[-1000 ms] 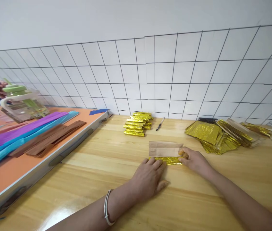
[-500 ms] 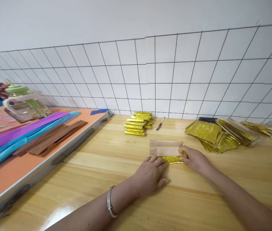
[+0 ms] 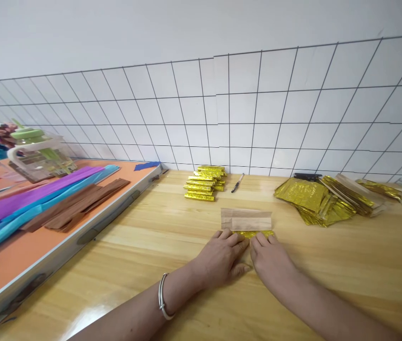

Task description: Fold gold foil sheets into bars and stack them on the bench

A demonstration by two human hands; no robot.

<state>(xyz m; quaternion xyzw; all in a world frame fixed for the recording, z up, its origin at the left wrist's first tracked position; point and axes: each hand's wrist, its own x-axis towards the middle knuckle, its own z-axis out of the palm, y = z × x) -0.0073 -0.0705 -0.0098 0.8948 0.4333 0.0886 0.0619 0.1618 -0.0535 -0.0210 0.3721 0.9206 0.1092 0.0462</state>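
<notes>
A tan paper sheet (image 3: 247, 220) lies on the wooden table (image 3: 133, 265), with a gold foil strip folded along its near edge (image 3: 258, 234). My left hand (image 3: 222, 255), a silver bangle on its wrist, rests on the left part of the gold fold, its fingertips pressed down and the thumb out to the side. On the right part of the same fold sit the fingertips of my right hand (image 3: 270, 255), fingers bent and together. The two hands are side by side and nearly touch; what lies under the fingers is hidden.
Folded gold strips (image 3: 204, 182) are stacked near the wall beside a pen (image 3: 237, 183). Flat gold sheets (image 3: 307, 196) lie at the right. An orange board (image 3: 126, 184) at the left carries coloured paper strips (image 3: 87, 201) and a green-lidded jug (image 3: 41, 151).
My right hand has moved left and nearer, from the right edge of the paper onto the gold fold. The gold strip looks narrower. My left hand has stayed in place.
</notes>
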